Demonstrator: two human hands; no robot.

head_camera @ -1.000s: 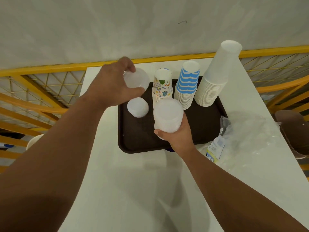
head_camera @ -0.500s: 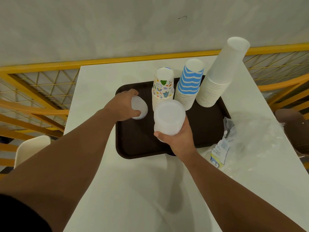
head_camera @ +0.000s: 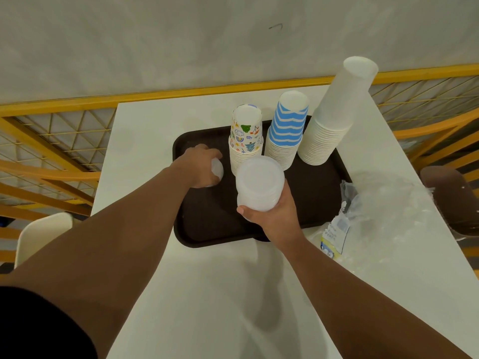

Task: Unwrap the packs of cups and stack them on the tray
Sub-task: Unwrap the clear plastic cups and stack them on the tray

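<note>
— From up there over the head, what are the hands doing?

— The left hand is down on the brown tray, fingers curled over a small clear cup standing at the tray's far left part. The right hand is clamped round the bottom of a stack of clear cups, holding it upright above the tray's near middle.

— And the cups already set down?

— Three upside-down stacks along the far side of the tray: a stack with little coloured drawings, next to it a blue and white striped stack, then a tall plain white stack leaning to the right. The patterned one sits just beyond the stack in the right hand.

— Anything else on the tabletop?

— Crumpled clear wrapping to the right of the tray, with a printed label on its near edge. A yellow railing runs behind and beside the tabletop, and a white chair shows at the left.
</note>
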